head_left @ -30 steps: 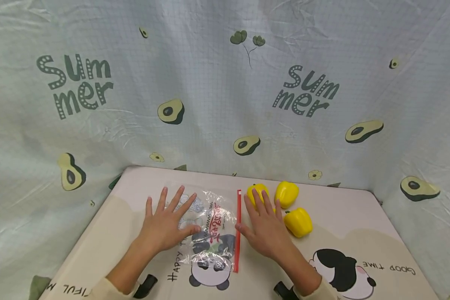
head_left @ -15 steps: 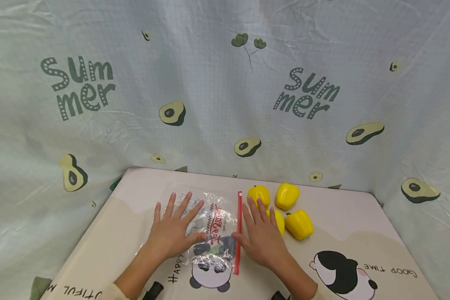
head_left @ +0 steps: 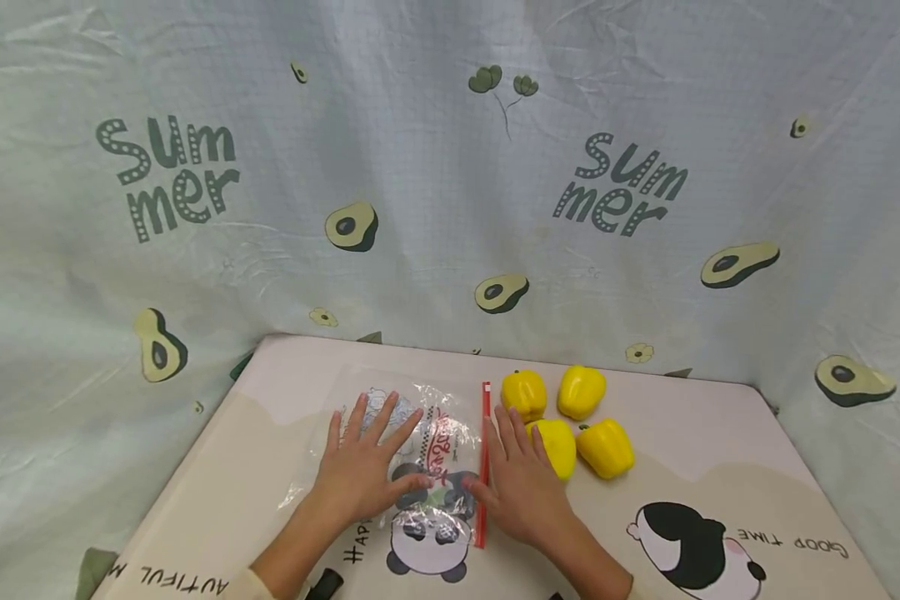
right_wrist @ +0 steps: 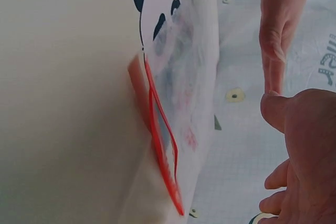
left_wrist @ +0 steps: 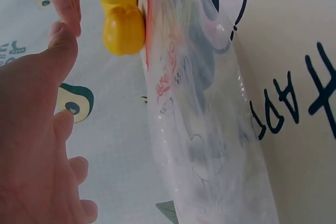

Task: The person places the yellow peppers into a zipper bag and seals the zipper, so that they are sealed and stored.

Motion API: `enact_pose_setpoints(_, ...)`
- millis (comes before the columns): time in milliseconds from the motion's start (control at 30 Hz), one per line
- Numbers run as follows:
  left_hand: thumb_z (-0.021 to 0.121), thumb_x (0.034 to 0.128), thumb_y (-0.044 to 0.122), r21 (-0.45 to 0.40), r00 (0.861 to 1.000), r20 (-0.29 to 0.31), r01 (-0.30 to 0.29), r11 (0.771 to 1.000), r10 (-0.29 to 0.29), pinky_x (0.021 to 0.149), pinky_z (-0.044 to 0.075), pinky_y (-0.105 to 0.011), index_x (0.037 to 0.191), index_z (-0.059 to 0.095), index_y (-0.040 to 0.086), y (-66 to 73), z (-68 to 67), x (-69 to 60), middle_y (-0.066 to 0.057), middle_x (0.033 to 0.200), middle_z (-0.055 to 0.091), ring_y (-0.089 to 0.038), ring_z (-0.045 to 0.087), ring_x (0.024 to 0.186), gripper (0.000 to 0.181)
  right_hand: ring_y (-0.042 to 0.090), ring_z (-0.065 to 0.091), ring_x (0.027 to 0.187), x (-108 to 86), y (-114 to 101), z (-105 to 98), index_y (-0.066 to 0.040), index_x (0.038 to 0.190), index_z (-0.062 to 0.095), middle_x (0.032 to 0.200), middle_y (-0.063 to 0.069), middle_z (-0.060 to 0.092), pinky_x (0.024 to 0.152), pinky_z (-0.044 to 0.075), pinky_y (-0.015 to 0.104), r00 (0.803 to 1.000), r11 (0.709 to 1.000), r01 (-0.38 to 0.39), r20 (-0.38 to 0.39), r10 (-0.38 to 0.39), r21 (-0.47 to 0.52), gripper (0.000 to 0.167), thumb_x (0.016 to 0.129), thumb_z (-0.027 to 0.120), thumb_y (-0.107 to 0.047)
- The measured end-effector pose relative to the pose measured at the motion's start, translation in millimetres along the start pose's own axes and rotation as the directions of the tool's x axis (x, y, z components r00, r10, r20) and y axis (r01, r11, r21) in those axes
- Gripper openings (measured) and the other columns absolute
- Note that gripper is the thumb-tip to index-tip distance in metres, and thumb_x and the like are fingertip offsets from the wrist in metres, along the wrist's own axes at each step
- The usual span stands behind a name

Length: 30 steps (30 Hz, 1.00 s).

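Note:
A clear zip bag (head_left: pixel 450 417) with red print and a red zip edge (head_left: pixel 483 529) lies flat on the table in the head view. In the right wrist view its red zip edge (right_wrist: pixel 157 135) shows a narrow gap between its two sides. My left hand (head_left: pixel 363 475) hovers over the bag's left part, fingers spread and holding nothing. My right hand (head_left: pixel 523 492) hovers by the zip edge, its fingers extended and holding nothing. Yellow bell peppers lie beyond and right of it: one pepper (head_left: pixel 556 450) partly behind its fingers, others (head_left: pixel 606 448) farther out.
The table (head_left: pixel 285 400) bears a printed cover with a panda (head_left: pixel 429 546), a dog (head_left: pixel 693 546) and lettering. A pale curtain (head_left: pixel 420 167) with avocado prints hangs behind it and at both sides.
My left hand has shifted right and toward me. My right hand has drawn back slightly, so more of the bell peppers shows. Bag and peppers stay in place; the head view has shifted slightly.

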<state>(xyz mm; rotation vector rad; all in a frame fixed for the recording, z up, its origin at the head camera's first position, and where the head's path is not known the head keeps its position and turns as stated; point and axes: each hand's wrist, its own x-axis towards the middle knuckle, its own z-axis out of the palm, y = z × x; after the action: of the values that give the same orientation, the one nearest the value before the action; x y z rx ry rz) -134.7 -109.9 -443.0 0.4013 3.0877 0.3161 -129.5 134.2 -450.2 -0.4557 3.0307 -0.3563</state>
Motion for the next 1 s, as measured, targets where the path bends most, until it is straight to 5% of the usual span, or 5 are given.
enact_pose_setpoints(1000, 0.063, 0.0811, 0.082, -0.056, 0.996, 0.090, -0.002, 0.998, 0.007, 0.125, 0.008, -0.078, 0.162, 0.036, 0.038, 12.2, 37.9, 11.3, -0.005, 0.176, 0.021, -0.048, 0.010, 0.162, 0.096, 0.042, 0.020, 0.162, -2.6, 1.5, 24.8, -0.005, 0.162, 0.033, 0.173, 0.022, 0.021, 0.130, 0.023, 0.061, 0.992, 0.997, 0.074, 0.100, -0.077, 0.029, 0.091, 0.097, 0.060, -0.062)
